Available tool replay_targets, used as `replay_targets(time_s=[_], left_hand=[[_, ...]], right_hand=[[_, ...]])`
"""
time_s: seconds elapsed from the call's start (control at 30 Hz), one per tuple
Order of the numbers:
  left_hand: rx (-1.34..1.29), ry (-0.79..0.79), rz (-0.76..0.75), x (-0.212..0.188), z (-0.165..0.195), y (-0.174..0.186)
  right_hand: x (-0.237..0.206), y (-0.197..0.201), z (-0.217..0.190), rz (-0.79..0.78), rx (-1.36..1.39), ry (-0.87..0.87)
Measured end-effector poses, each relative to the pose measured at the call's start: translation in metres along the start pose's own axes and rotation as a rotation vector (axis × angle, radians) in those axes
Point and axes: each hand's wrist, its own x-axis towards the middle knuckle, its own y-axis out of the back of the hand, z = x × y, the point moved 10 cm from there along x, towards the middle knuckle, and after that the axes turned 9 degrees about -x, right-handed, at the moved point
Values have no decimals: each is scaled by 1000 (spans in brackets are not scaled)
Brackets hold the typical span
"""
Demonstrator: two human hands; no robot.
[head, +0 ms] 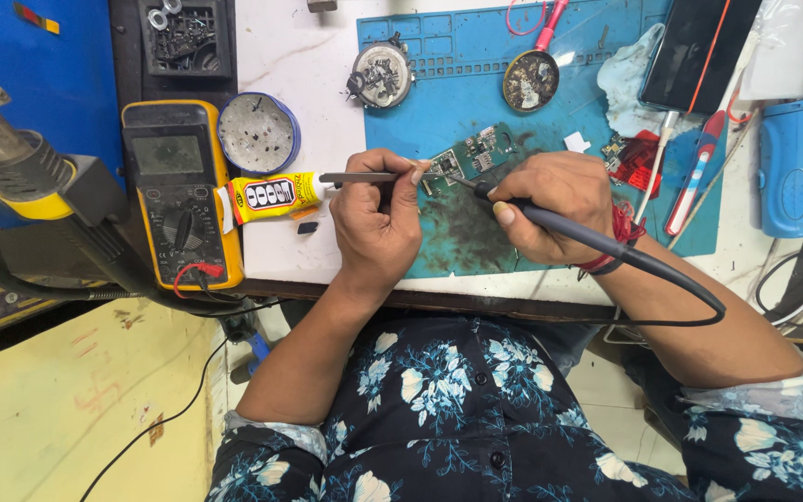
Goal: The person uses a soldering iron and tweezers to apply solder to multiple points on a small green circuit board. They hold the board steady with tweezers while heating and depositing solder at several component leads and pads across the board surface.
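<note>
Green circuit board (469, 155) is lying on the blue work mat (476, 232) at centre frame, long axis running lower left to upper right, one board only. Left hand (375, 218) is coming up from the lower middle, wrist bent, fingers curled and pinching metal tweezers (364, 177); the tweezers are lying horizontal, tips pointing right and touching the board's left end. Right hand (555, 206) is entering from the lower right, fingers clenched in a pen grip around a dark soldering iron (559, 223); its long axis is running lower right to upper left, tip pointing at the board's left end just beside the tweezer tips. Its cable (690, 288) is looping back over the right forearm. A red thread band is sitting on the right wrist.

Left of the mat: one yellow multimeter (178, 191), one yellow glue tube (271, 195) lying horizontal with the nozzle pointing left at the meter, one round tin lid (257, 133). Upper mat: two round containers, one red-handled tool, one dark phone (699, 51) at upper right. One hot-air nozzle (2, 139) is sitting at far left.
</note>
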Motion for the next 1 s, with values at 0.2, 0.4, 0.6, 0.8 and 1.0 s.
replay_targets(time_s=[0.2, 0.4, 0.6, 0.8, 1.0], left_hand=[[-16, 30, -12, 0, -3, 0], [2, -10, -9, 0, 0, 0], [-2, 28, -2, -1, -4, 0], [-48, 1, 11, -2, -2, 0], [9, 2, 9, -2, -3, 1]], right_hand=[[1, 0, 0, 5, 7, 3], [1, 0, -1, 8, 1, 8], [-1, 0, 0, 11, -4, 6], [-3, 3, 3, 46, -5, 3], [-4, 1, 3, 29, 0, -5]])
